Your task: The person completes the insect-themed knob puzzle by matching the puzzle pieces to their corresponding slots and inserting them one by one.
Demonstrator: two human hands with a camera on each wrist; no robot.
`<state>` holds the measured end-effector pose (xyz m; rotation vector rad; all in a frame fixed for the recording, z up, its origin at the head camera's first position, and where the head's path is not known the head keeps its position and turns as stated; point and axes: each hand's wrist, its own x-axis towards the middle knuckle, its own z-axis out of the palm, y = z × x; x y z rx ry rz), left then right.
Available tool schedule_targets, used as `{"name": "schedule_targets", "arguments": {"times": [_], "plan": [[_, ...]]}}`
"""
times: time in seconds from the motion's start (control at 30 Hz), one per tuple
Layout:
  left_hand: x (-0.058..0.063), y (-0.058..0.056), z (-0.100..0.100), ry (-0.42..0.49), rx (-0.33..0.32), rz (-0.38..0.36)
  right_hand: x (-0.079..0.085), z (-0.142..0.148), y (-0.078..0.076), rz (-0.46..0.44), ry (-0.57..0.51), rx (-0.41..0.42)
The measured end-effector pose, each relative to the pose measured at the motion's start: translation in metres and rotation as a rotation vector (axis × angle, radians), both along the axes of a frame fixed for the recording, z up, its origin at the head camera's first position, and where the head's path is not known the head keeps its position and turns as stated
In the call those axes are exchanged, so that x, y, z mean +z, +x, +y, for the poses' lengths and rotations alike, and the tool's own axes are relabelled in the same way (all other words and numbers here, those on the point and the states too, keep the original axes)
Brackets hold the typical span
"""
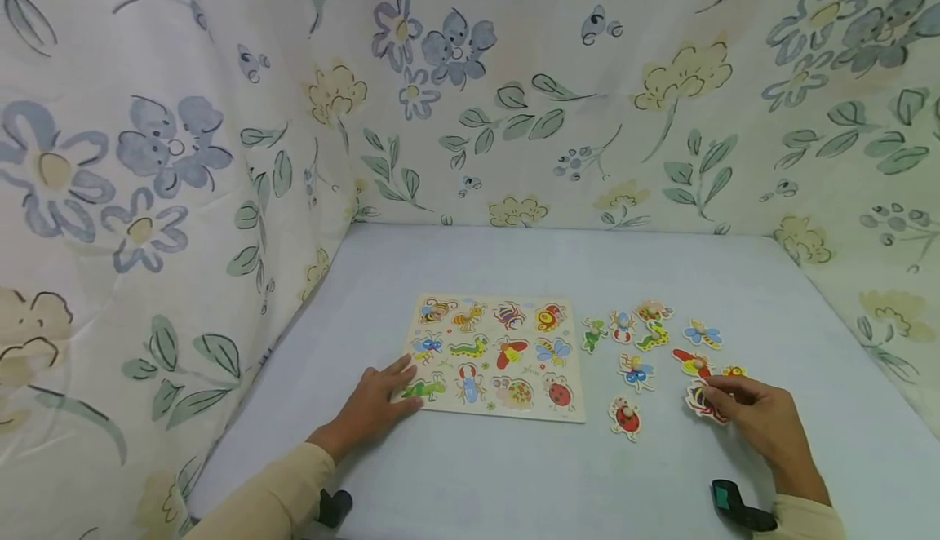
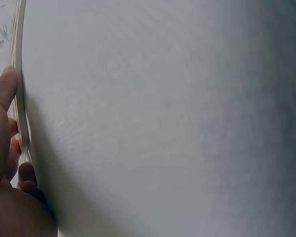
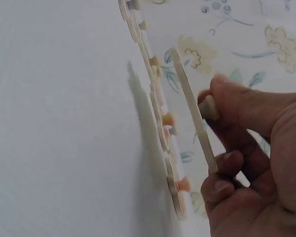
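Observation:
A wooden peg puzzle board (image 1: 479,367) printed with colourful insects lies on the table. My left hand (image 1: 374,400) rests at its near left corner, thumb and fingers touching the edge; the left wrist view shows the thumb (image 2: 5,89) against the board's side. With the right hand (image 1: 760,418) I pinch the small knob of a striped bug puzzle piece (image 1: 701,401). The right wrist view shows this piece (image 3: 191,106) from its side, raised above the table and tilted. Just beyond it lie a red-winged insect piece (image 1: 690,362) and a partly hidden yellow-orange piece (image 1: 734,371).
More knobbed pieces lie right of the board: a ladybird (image 1: 626,419), a blue fly (image 1: 636,372), a dragonfly (image 1: 702,334), a green caterpillar (image 1: 652,336) and several others. Flowered cloth (image 1: 514,116) hangs behind and beside the white table (image 1: 470,475).

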<state>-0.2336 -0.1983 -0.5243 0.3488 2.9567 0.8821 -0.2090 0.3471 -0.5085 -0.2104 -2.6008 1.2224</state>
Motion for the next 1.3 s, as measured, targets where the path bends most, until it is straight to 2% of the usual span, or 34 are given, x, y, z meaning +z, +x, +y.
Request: {"name": "schedule_targets", "arguments": {"times": [0.1, 0.23, 0.33, 0.53, 0.8, 1.13, 1.3], "plan": [[0.000, 0.000, 0.000, -0.004, -0.001, 0.002, -0.001, -0.001, -0.001, -0.014, -0.003, -0.035], [0.001, 0.000, 0.001, -0.001, 0.001, -0.004, -0.003, -0.001, -0.003, -0.102, 0.043, -0.070], [0.002, 0.001, 0.001, 0.007, 0.001, -0.004, -0.006, -0.001, -0.005, -0.161, 0.083, -0.065], [0.003, 0.001, 0.001, -0.002, 0.010, -0.017, -0.006, 0.001, -0.005, -0.222, 0.140, -0.031], [0.001, 0.000, 0.002, -0.015, 0.007, -0.009, -0.006, 0.006, 0.000, -0.160, 0.231, 0.037], [-0.001, -0.001, 0.000, -0.012, -0.005, -0.002, 0.000, 0.000, 0.000, -0.075, 0.198, -0.040], [0.002, 0.001, 0.000, 0.004, -0.004, 0.002, 0.009, -0.005, -0.004, -0.004, 0.179, -0.041]]}}
